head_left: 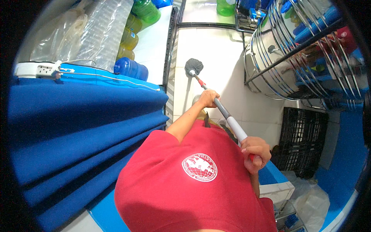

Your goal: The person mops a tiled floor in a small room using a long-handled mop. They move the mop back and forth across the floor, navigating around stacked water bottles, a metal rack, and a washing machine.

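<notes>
Pale floor tiles (224, 50) fill the middle of the head view, between blue draped cloth (85, 127) on the left and a black plastic crate (303, 141) on the right. Over them slants a long-handled mop (223, 110) — butt end near and right, dark grey mop head (194, 66) far and farther left. The left hand (208, 98), wrapped around the shaft, is nearer the mop head; the right hand (256, 154) curls around the butt end — beside the red shirt (174, 170).
</notes>
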A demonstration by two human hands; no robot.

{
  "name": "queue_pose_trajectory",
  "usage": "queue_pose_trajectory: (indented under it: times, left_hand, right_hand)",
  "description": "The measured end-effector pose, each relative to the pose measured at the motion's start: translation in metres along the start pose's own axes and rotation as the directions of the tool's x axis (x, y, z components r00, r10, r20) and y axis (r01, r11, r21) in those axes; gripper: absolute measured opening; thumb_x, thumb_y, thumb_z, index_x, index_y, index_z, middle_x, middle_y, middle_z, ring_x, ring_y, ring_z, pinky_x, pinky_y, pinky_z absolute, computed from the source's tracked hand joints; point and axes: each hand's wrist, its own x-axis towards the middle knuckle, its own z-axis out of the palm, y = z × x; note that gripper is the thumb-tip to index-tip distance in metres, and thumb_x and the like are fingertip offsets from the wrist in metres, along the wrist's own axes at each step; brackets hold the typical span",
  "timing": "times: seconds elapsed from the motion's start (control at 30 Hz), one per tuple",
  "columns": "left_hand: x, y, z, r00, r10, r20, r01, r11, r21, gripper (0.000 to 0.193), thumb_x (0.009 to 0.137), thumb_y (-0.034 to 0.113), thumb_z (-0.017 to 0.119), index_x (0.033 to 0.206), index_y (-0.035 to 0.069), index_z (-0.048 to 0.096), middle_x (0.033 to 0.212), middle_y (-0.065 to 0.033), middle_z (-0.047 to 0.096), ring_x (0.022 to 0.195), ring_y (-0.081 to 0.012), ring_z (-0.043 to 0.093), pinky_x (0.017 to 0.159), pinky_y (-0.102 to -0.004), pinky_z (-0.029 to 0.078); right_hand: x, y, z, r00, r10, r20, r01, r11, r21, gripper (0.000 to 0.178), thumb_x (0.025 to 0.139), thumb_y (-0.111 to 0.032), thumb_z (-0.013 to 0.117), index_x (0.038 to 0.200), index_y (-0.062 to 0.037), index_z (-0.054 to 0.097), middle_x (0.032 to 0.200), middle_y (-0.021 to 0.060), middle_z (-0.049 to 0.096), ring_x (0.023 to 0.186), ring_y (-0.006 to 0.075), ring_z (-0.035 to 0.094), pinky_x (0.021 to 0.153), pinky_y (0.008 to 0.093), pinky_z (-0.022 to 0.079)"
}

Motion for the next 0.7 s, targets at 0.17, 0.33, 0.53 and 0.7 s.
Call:
queue_pose_trajectory:
  times: [0.17, 0.33, 0.53, 0.7]
  left_hand:
    - [0.016, -0.052, -0.024, 0.995, -0.061, -0.082, 0.061, 0.998, -0.01, 0.011, 0.063, 0.021, 0.064, 0.063, 0.011, 0.061, 0.068, -0.0114, 0.061, 0.072, -0.033, 0.062, 0.069, -0.0445, 0.049]
    - [0.05, -0.132, -0.058, 0.978, -0.196, -0.069, 0.201, 0.977, 0.073, 0.011, 0.067, 0.018, 0.064, 0.075, 0.011, 0.063, 0.084, -0.0129, 0.063, 0.084, -0.0319, 0.062, 0.076, -0.0434, 0.05]
    - [0.109, -0.193, -0.097, 0.904, -0.411, -0.117, 0.414, 0.91, 0.0, 0.02, 0.074, 0.014, 0.06, 0.093, 0.013, 0.061, 0.102, -0.0097, 0.061, 0.103, -0.0317, 0.057, 0.086, -0.0463, 0.047]
    - [0.115, -0.22, -0.111, 0.931, -0.366, 0.006, 0.365, 0.931, 0.024, 0.025, 0.076, 0.009, 0.056, 0.101, 0.012, 0.059, 0.115, -0.0104, 0.056, 0.111, -0.0368, 0.052, 0.092, -0.0473, 0.044]
  right_hand:
    - [0.025, 0.039, 0.031, 1.0, 0.01, 0.025, -0.008, 0.995, -0.1, 0.022, 0.08, -0.016, 0.049, 0.068, 0.0009, 0.058, 0.054, 0.0085, 0.052, 0.046, 0.0224, 0.054, 0.047, 0.0324, 0.044]
    - [0.063, 0.107, 0.064, 0.996, 0.073, 0.047, -0.065, 0.986, -0.153, 0.016, 0.071, -0.006, 0.043, 0.065, 0.0018, 0.055, 0.05, 0.0057, 0.046, 0.044, 0.0193, 0.047, 0.045, 0.0305, 0.039]
    - [0.118, 0.21, 0.096, 0.968, 0.098, -0.231, -0.091, 0.995, 0.04, 0.02, 0.07, -0.001, 0.035, 0.068, 0.0054, 0.053, 0.05, 0.0054, 0.043, 0.045, 0.012, 0.037, 0.044, 0.0283, 0.035]
    - [0.117, 0.254, 0.119, 0.922, 0.112, -0.371, -0.095, 0.993, 0.063, 0.021, 0.073, 0.001, 0.033, 0.076, 0.0061, 0.053, 0.052, 0.0028, 0.039, 0.048, 0.011, 0.035, 0.052, 0.0282, 0.04]
